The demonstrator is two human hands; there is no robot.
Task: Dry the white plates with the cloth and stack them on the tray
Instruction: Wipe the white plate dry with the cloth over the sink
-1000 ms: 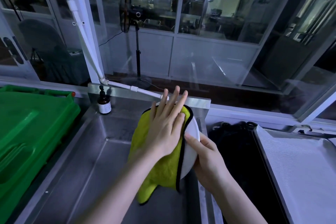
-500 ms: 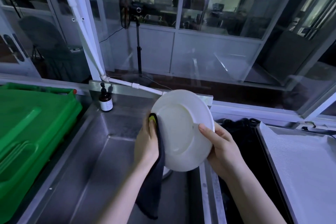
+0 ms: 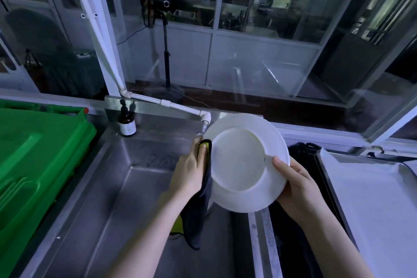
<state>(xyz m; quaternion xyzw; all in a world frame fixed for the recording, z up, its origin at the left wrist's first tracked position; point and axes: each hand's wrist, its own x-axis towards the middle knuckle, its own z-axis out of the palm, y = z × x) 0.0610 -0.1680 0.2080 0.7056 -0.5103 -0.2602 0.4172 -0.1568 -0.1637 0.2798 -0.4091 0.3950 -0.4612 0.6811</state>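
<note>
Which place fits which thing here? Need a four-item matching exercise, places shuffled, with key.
Things:
1. round white ceramic plate
2. yellow-and-dark drying cloth
3. brown glass pump bottle
4. big green plastic crate

Places:
A. left of the steel sink
B. gripped at its rim by the right hand
C. hanging from the left hand
D. upright at the sink's back left corner

Pairs: 1-B, 2-C, 3-D, 4-A

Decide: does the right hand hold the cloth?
No: the left hand grips the cloth beside the plate, while the right hand holds only the plate's rim.
</note>
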